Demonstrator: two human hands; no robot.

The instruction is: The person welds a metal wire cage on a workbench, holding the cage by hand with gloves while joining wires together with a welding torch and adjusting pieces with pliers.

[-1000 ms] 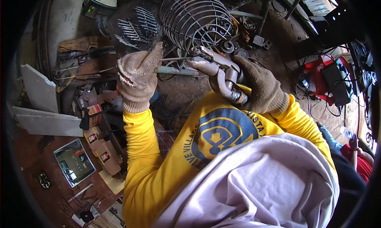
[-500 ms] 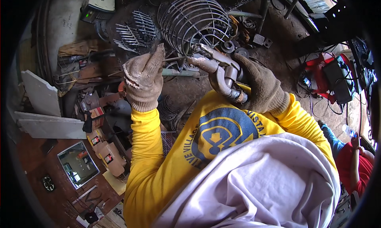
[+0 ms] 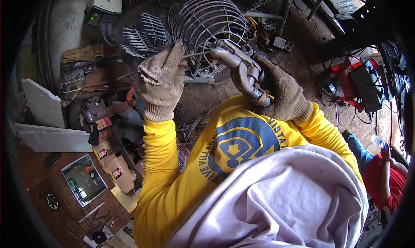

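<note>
Left of centre, the gloved left hand [image 3: 162, 86] has its fingers pinched together on a thin metal rod [image 3: 196, 55]; the rod runs rightward to the locking pliers [image 3: 242, 73], upper centre, gripped closed in the gloved right hand [image 3: 281, 90]; the wire cage [image 3: 207, 21] sits just behind.

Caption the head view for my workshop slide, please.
Gloved left hand feeds a thin rod into pliers-like tool gripped by right hand.
</note>
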